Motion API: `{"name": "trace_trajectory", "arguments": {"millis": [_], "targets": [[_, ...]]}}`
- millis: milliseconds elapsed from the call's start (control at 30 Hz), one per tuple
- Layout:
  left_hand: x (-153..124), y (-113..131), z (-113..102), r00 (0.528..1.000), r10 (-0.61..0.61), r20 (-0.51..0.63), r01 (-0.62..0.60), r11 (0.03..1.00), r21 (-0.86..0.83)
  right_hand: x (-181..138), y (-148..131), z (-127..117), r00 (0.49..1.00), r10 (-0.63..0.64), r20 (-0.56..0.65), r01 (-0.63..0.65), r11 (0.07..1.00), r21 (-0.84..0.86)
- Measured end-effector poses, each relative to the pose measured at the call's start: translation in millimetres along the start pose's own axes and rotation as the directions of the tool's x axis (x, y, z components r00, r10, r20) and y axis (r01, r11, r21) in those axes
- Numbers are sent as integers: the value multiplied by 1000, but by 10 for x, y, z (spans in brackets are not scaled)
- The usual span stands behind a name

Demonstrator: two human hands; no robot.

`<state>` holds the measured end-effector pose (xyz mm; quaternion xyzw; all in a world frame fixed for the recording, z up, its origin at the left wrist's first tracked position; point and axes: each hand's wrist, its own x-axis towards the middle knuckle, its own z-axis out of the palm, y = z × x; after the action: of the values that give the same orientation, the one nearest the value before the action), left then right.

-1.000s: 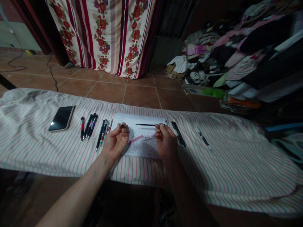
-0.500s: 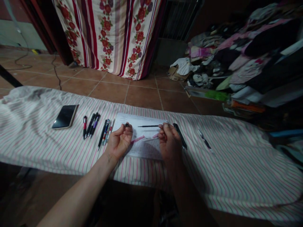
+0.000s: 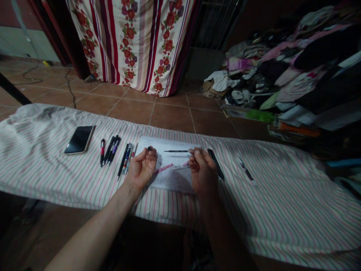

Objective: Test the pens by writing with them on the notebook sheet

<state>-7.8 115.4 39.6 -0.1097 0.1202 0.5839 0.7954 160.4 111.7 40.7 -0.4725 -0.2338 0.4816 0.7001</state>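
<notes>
My left hand (image 3: 141, 169) is curled over the left edge of a white notepad (image 3: 169, 145), pinching a small dark pen part (image 3: 149, 148) between thumb and fingertip. My right hand (image 3: 202, 170) is closed at the notepad's right edge and holds the end of a thin black pen refill (image 3: 176, 151) that points left across the paper. A pink pen barrel (image 3: 165, 167) lies on the notepad between my hands. A black pen (image 3: 216, 164) rests just right of my right hand.
The notepad lies on a striped cloth (image 3: 50, 165) over a low surface. Left of it are several pens (image 3: 111, 151) and a dark phone (image 3: 79, 139). Another pen (image 3: 246, 171) lies to the right. Beyond are a tiled floor, a floral curtain (image 3: 132, 41) and piled clothes (image 3: 287, 71).
Both hands keep the same grip and have barely shifted over the notepad. The view has drifted slightly, so everything sits a little further right in the picture.
</notes>
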Motion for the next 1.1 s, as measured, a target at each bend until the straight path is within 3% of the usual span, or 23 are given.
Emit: {"name": "trace_trajectory", "arguments": {"millis": [467, 533, 633, 733, 800, 1100], "targets": [[32, -3, -10, 999, 46, -28, -45, 997, 65, -1, -10, -18, 1000, -13, -13, 13, 1000, -14], [37, -2, -15, 998, 51, -25, -49, 997, 53, -35, -57, 4, 997, -71, -35, 69, 996, -57], [45, -9, -24, 999, 44, -21, -43, 999, 29, -147, -165, 66, 965, -258, -38, 246, 949, -195], [53, -27, -30, 1000, 13, -19, -13, 1000, 18, -332, -289, 150, 874, -485, -5, 465, 841, -279], [53, -42, -29, 1000, 5, -22, -4, 999, 32, -474, -362, 204, 824, -566, 44, 543, 763, -351], [23, -97, -52, 1000, -25, 10, 25, 999, 24, -753, -412, 156, 794, -535, 290, 607, 669, -429]]}}
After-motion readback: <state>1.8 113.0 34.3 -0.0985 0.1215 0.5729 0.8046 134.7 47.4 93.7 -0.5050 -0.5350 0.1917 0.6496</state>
